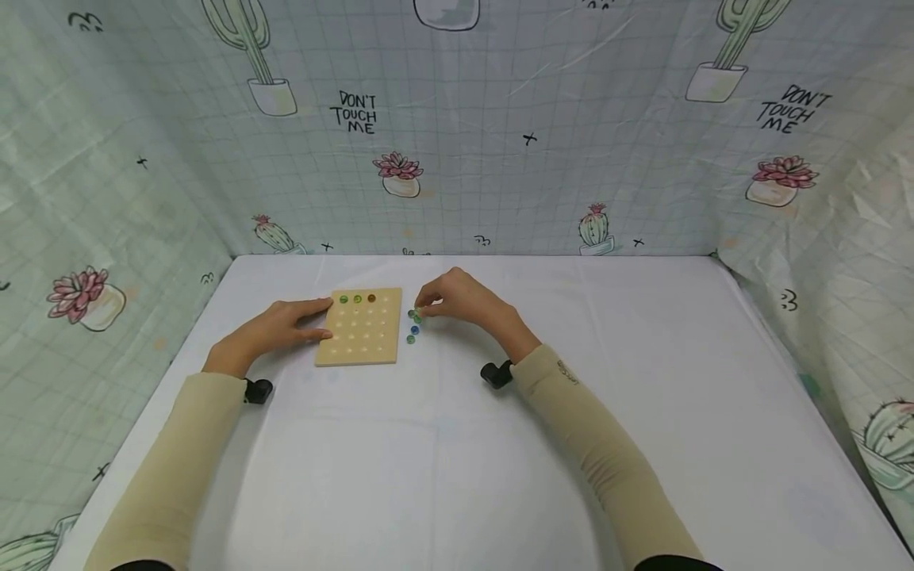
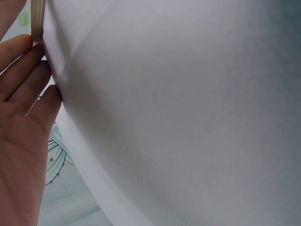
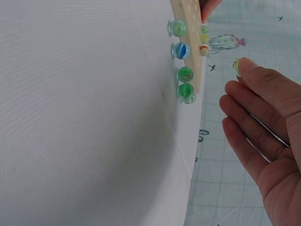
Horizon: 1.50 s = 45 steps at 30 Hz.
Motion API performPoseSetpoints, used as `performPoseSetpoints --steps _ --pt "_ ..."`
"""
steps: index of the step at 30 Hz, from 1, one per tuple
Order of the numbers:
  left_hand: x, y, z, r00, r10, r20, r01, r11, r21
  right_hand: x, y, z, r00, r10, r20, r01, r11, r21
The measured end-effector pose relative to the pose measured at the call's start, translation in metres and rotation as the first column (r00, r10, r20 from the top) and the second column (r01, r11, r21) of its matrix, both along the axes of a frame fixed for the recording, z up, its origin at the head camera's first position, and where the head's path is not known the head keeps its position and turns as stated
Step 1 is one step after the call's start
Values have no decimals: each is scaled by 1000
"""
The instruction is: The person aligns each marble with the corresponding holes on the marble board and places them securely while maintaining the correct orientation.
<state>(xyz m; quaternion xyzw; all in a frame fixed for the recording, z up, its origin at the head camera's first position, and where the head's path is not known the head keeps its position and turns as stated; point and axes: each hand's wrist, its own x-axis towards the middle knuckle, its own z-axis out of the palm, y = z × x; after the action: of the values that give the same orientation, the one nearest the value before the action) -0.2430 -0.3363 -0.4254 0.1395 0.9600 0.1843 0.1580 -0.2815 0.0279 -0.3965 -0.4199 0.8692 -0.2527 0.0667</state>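
Observation:
On the left side of the table lies a square wooden board [image 1: 357, 349] with rows of small hollows. Three marbles [image 1: 358, 299] sit in its back row, two greenish and one brown-orange. My left hand [image 1: 274, 329] rests against the board's left edge, thumb and fingers extended; from the left wrist, its fingers [image 2: 33, 77] look straight. Between thumb and forefinger my right hand [image 1: 464, 301] pinches a clear marble with yellow in it [image 3: 236, 67], just past the board's right edge. Below it on the cloth, several loose marbles stand in a short line, among them a blue one [image 3: 180, 50].
A white cloth [image 1: 428, 460] covers the table. Behind and at both sides hangs a curtain [image 1: 471, 103] printed with cacti. A black wrist camera [image 1: 496, 374] sits at the right wrist and another [image 1: 259, 390] at the left.

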Motion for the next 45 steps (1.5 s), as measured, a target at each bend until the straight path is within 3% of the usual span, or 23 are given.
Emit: performPoseSetpoints --steps 18,25,30,45 --pt "0 1 -2 1000 19 -3 -19 1000 -3 -2 -8 -1 1000 -16 8 16 1000 -12" --pt "1 0 0 999 35 -5 -35 999 -11 -6 -14 -3 1000 11 -2 -11 998 -60" --pt "-1 -1 -2 999 33 0 -33 999 -15 -8 -21 -6 1000 23 -20 -23 999 -43" --pt "-2 -1 -6 997 71 31 -71 997 8 -13 -34 -6 1000 -17 0 17 999 -49"
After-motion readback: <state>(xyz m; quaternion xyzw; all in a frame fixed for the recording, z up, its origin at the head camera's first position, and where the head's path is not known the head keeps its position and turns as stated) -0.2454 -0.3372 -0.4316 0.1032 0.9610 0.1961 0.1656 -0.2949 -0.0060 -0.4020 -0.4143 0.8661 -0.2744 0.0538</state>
